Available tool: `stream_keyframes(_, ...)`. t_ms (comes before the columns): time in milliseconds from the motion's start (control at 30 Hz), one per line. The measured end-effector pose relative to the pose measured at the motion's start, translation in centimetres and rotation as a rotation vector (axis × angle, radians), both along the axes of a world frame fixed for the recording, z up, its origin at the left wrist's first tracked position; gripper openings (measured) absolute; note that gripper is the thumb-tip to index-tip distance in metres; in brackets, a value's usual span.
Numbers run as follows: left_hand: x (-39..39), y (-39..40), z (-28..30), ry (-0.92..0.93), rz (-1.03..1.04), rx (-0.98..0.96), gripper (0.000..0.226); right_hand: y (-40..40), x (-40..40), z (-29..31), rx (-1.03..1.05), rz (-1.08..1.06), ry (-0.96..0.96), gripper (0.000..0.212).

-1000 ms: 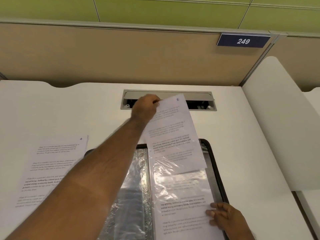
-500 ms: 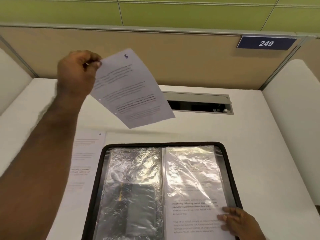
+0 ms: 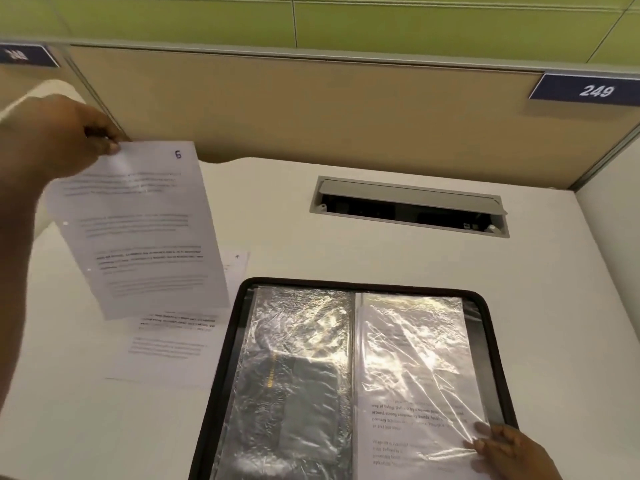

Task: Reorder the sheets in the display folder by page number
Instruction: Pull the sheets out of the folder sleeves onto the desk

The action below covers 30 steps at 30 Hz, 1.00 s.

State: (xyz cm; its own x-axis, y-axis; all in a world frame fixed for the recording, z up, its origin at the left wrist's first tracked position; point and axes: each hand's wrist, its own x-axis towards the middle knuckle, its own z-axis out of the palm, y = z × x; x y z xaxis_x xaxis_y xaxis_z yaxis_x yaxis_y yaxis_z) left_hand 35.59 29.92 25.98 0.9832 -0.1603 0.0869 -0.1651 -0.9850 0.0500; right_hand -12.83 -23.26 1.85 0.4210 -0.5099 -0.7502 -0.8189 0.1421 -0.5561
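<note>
While pinching sheet 6 point(image 3: 138, 226) in left hand point(image 3: 59, 140) above sheet 4 point(image 3: 173, 348), risks burying order; right hand point(image 3: 509, 452) fingers flat, pressing folder point(image 3: 221, 375) sleeve.

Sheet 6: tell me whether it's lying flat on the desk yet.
No: sheet 6 hangs above the desk, pinched at its top corner by the left hand.

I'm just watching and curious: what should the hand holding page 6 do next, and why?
Probably lower sheet 6 onto sheet 4 lying on the desk. The left hand pinches its top corner and it hangs right above that sheet, left of the display folder, which the right hand steadies.
</note>
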Motion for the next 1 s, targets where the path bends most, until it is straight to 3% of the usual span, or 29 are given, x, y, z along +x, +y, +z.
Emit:
stream_keyframes(167,-1.7,-2.4,-5.4,0.220,0.002,0.111,0.006,0.3,0.1,0.6,-0.039,0.053,0.014,0.020)
stream_keyframes(367,-1.3,-3.2,-13.3,0.413,-0.030,0.130,0.012,1.0,0.5,2.3,-0.039,0.022,-0.029,0.016)
stream_keyframes(633,0.1,-5.0,-19.8,0.420,-0.055,0.072,0.012,1.1,0.8,2.5,0.008,-0.056,-0.003,0.013)
stream_keyframes(833,0.7,-4.5,-23.0,0.402,0.044,-0.019,0.035,1.5,0.9,2.7,-0.086,0.050,0.055,0.014)
stream_keyframes(1000,-1.2,-4.9,-22.4,0.421,0.124,-0.096,0.037,2.0,1.2,3.8,-0.092,0.125,0.011,0.013)
